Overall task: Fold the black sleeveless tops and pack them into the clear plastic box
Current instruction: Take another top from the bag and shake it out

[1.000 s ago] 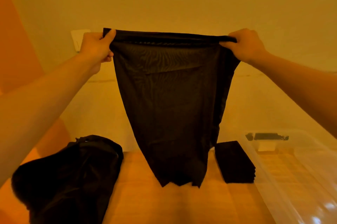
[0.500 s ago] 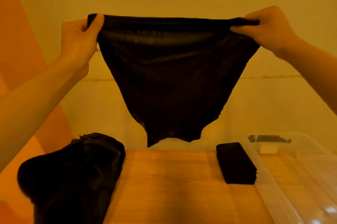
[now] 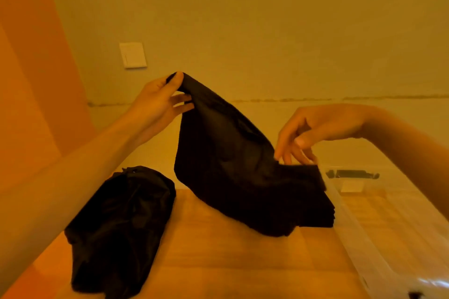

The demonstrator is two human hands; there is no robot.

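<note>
- Wooden tabletop [image 3: 218,262]: I'm seeing the left hand [image 3: 158,99] pinching the black sleeveless top [image 3: 218,148] aloft, left of the clear plastic box [image 3: 354,238], probably for spreading.
- Its box-side end is being touched by the right hand [image 3: 313,128], fingers [image 3: 281,143] loose and open.

A home room: plain wall, light switch [image 3: 133,55], wooden table [image 3: 218,262].

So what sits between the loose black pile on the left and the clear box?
Head view: bare table, then the black top the left hand pinches, draped over the folded stack beside the clear box.
</note>
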